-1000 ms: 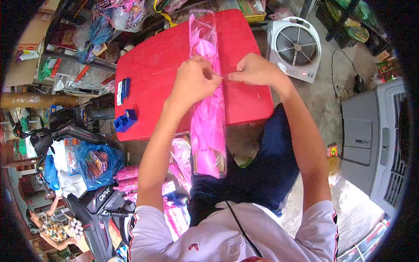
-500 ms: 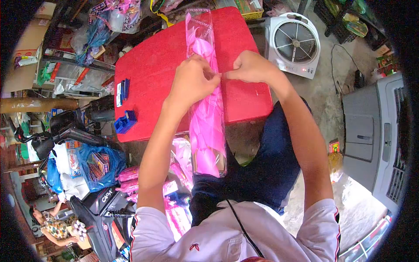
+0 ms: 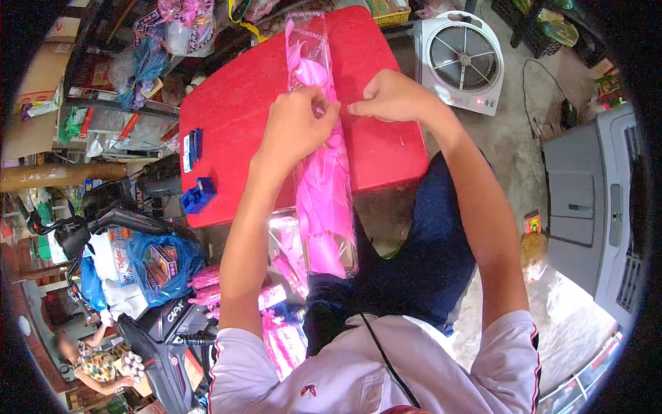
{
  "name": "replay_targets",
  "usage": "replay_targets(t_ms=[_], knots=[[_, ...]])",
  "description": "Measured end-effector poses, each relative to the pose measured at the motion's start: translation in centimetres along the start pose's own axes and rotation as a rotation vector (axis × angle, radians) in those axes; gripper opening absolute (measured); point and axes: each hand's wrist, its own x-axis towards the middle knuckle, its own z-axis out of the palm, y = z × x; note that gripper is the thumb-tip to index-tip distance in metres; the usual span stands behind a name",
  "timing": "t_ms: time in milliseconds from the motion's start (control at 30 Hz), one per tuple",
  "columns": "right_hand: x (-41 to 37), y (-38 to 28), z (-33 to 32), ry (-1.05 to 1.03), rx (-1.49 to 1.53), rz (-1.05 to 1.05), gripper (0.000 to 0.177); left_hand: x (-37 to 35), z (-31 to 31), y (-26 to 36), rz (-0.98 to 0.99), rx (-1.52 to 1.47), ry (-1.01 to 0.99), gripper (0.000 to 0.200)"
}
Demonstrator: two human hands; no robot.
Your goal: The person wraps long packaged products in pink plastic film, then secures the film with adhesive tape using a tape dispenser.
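Observation:
A long clear plastic package (image 3: 321, 179) with bright pink, petal-like folded material inside lies lengthwise across the red table (image 3: 238, 131), its near end over my lap. My left hand (image 3: 296, 124) is over the middle of the package, its fingers curled and thumb and forefinger pinched together. Just right of it, my right hand (image 3: 396, 96) is held above the table with fingers folded in and thumb pointing at the left thumb. A small gap separates the two thumbs. Whatever is pinched in either hand is too small to make out.
A blue tape dispenser (image 3: 198, 196) and a small dark blue item (image 3: 193, 148) sit at the table's left edge. A white box fan (image 3: 463, 62) stands on the right. Pink packages (image 3: 283, 338) lie lower left, near a motorbike (image 3: 162, 352) and another person (image 3: 96, 366).
Both hands and the package appear slightly higher and further left, partly because the view has shifted. The hands keep nearly the same pose, thumbs still close together.

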Motion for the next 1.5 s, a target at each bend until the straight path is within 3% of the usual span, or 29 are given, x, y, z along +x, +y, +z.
replay_targets(t_ms=[267,467,567,833,967,1333,1500], knots=[[-0.2,-1.2,-0.8,-0.140,0.407,0.044,0.042,0.7,-0.3,-1.8,-0.029,-0.154,-0.081,0.029],[1.4,-0.5,0.6,-0.134,0.371,0.101,0.043,1.1,-0.1,-2.9,-0.045,-0.236,-0.131,0.031],[2.1,-0.3,0.9,-0.176,0.113,0.036,0.044,1.2,-0.5,-2.7,-0.062,-0.238,-0.155,0.032],[2.1,-0.8,1.7,-0.086,-0.048,-0.002,0.046,1.3,-0.5,-2.8,-0.019,-0.227,-0.149,0.036],[2.6,-0.5,2.1,-0.021,-0.176,0.009,0.047,1.1,0.0,-3.0,-0.023,-0.366,-0.093,0.046],[3.4,0.3,2.6,-0.031,-0.140,0.075,0.043,0.4,-0.7,-1.7,-0.038,-0.388,-0.054,0.035],[3.0,0.0,2.5,-0.010,-0.118,0.099,0.044,0.2,-1.2,-0.8,0.099,-0.332,0.045,0.031]])
